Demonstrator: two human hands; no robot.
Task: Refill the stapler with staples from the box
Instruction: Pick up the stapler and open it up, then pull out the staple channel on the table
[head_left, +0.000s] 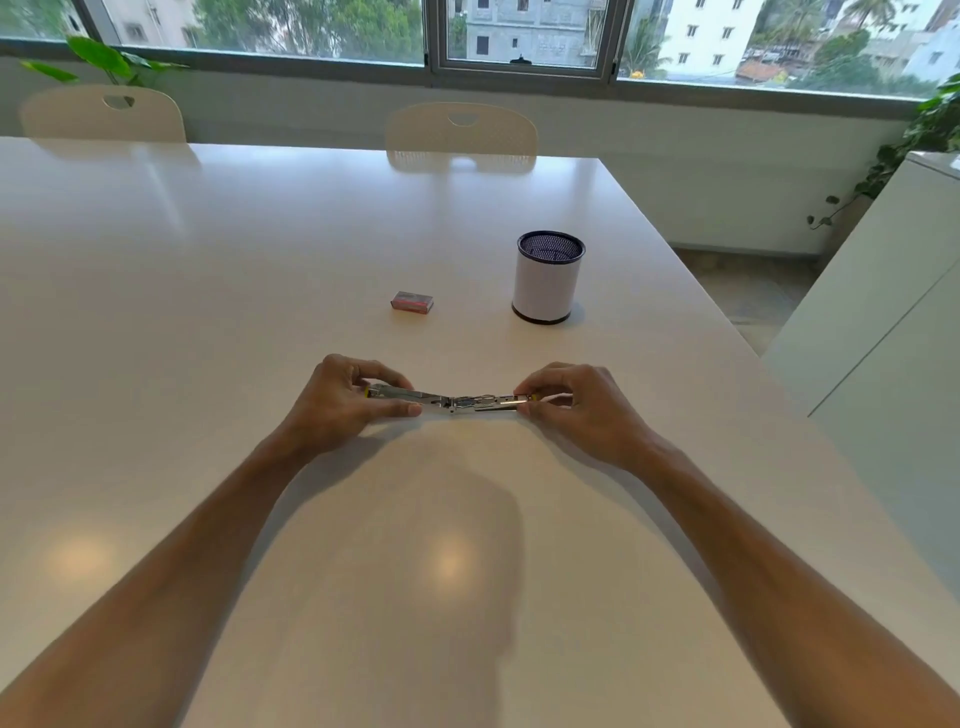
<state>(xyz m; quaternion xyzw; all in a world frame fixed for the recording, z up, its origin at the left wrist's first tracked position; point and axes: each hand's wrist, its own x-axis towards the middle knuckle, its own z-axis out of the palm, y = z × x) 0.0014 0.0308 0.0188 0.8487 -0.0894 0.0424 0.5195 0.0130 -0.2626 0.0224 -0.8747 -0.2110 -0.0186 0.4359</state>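
Daylight from a wide window falls across a glossy white desk (260, 249), where a person works with both bare hands. The stapler (451, 402), swung fully open so that its two metal halves lie in one line, sits just above or on the desk surface; which of the two cannot be told. The left hand (343, 402) forms a grip on the stapler's left end, thumb below and fingers curled over the top, grasping it firmly. The right hand (576, 405) pinches the opposite end between thumb and fingertips, likewise clenched on the metal. The hinge lies midway between the two grips. Beyond the grips, farther from the person and well apart from the stapler, a small red box of staples (412, 302) lies flat on the desk, closed as far as can be seen. To the right of that box, and beyond the right-hand grip, a white cylindrical pen holder (548, 278) with a dark mesh rim stands upright. Two pale chairs (461, 136) face the desk's far edge, and leafy plants (101, 61) flank the window.
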